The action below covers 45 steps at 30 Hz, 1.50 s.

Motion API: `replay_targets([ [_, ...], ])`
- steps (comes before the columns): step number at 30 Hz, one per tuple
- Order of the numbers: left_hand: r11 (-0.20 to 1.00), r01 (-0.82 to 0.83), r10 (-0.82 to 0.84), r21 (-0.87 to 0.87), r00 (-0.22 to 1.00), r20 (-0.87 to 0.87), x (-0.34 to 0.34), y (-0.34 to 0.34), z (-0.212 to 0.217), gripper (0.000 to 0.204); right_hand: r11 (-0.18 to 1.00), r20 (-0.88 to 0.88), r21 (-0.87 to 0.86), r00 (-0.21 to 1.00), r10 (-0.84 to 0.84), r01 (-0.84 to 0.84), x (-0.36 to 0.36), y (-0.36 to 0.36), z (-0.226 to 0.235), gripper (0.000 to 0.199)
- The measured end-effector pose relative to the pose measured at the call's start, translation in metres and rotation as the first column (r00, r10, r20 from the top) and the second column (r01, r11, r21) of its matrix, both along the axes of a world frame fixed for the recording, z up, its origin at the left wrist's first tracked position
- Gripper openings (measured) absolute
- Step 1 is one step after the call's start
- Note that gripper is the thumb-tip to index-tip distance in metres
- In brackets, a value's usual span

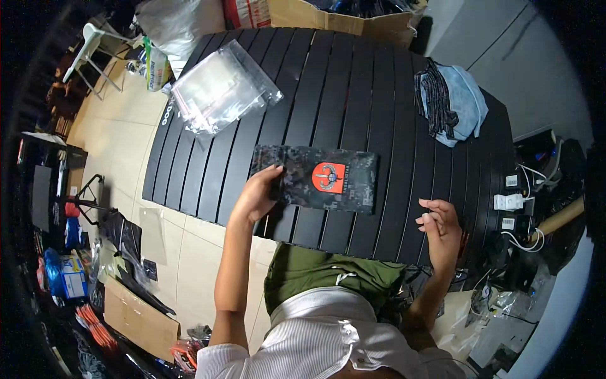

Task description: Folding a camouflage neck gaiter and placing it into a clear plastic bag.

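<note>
A flat rectangular camouflage cloth (290, 183) with an orange-red emblem patch lies across the black slatted table (303, 120) in front of me. My left hand (257, 194) grips its left end, thumb on top; the fingers beneath are mostly hidden. To the right of the cloth and apart from it, my right hand (440, 228) is held near the table's front edge. Its fingers are loosely bent and apart, with nothing in them.
Clear plastic bags (224, 88) lie at the table's far left. A light blue cloth (466, 101) and black striped fabric (434, 104) sit at the far right. White plugs and cables (510, 201) are beside the right edge; a cardboard box (353, 25) stands beyond the table.
</note>
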<state>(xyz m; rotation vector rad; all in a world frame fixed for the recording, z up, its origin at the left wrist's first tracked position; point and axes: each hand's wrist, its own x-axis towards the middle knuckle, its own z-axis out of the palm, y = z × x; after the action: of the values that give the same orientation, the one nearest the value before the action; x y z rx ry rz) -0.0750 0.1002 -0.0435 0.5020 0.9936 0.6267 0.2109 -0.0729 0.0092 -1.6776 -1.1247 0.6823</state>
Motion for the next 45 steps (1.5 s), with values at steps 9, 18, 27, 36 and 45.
replay_targets([
  [9, 0.992, -0.123, 0.124, 0.019, 0.987, -0.099, -0.003, -0.003, 0.025, 0.03, 0.999, -0.038, -0.03, 0.999, -0.016, 0.015, 0.003, 0.001, -0.003, 0.021],
  [18, 0.399, 0.473, 0.681, 0.786, 0.421, -0.599, 0.01, -0.034, -0.004, 0.037, 0.998, 0.234, -0.057, 0.972, -0.011, 0.025, -0.004, 0.035, -0.016, 0.016],
  [27, 0.084, 0.762, 0.383, 0.642, 0.57, -0.727, 0.104, -0.11, -0.012, 0.051, 0.794, 0.722, -0.125, 0.495, 0.484, -0.595, -0.008, 0.116, -0.056, 0.036],
  [36, -0.286, 0.753, 0.112, 0.592, 0.64, -0.76, 0.02, -0.133, -0.051, 0.05, 0.777, 0.724, -0.251, 0.421, 0.546, -0.577, -0.019, -0.01, -0.043, 0.045],
  [45, -0.132, 0.542, -0.077, 0.83, 0.829, -0.554, 0.008, -0.127, -0.045, 0.031, 0.838, 0.655, 0.052, 0.652, 0.382, -0.543, -0.038, -0.03, -0.057, 0.013],
])
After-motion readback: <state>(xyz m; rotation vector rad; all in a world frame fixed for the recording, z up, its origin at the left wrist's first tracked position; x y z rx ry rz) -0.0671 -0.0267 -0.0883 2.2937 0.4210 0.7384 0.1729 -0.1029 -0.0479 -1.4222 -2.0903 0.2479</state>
